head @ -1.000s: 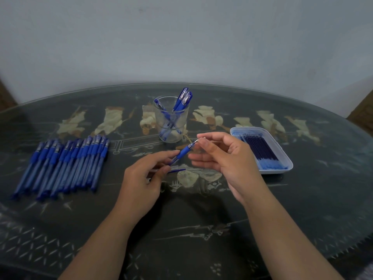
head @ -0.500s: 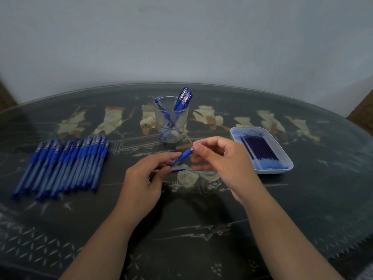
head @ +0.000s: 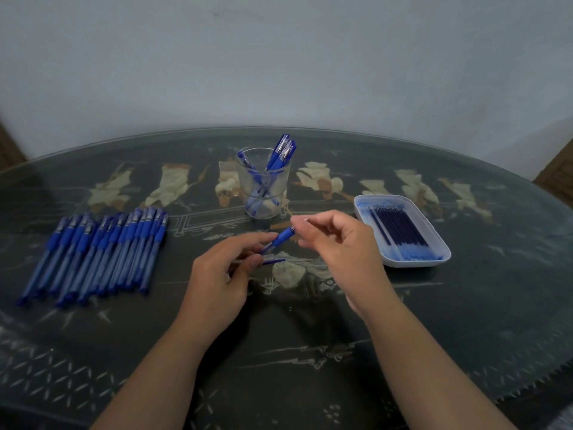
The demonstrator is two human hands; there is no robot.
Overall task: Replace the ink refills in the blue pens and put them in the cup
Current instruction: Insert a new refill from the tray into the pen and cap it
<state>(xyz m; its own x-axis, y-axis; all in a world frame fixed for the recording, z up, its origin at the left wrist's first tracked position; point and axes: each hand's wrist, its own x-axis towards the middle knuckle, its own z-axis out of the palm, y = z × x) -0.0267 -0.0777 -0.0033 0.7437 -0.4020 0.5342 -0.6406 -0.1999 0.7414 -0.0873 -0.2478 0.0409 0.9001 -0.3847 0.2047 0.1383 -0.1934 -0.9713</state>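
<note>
Head view
Pen: we saw the blue pen point(head: 282, 238) pinched in the left hand point(head: 217, 274), its long axis slanting up and right, far end just beside the right hand point(head: 341, 246).
Right fingers point(head: 316, 217): narrow, tips together; holding a small part or nothing, we could not tell.
Cup point(head: 263, 197): on the surface point(head: 310, 352) just beyond the pen's far end.
</note>
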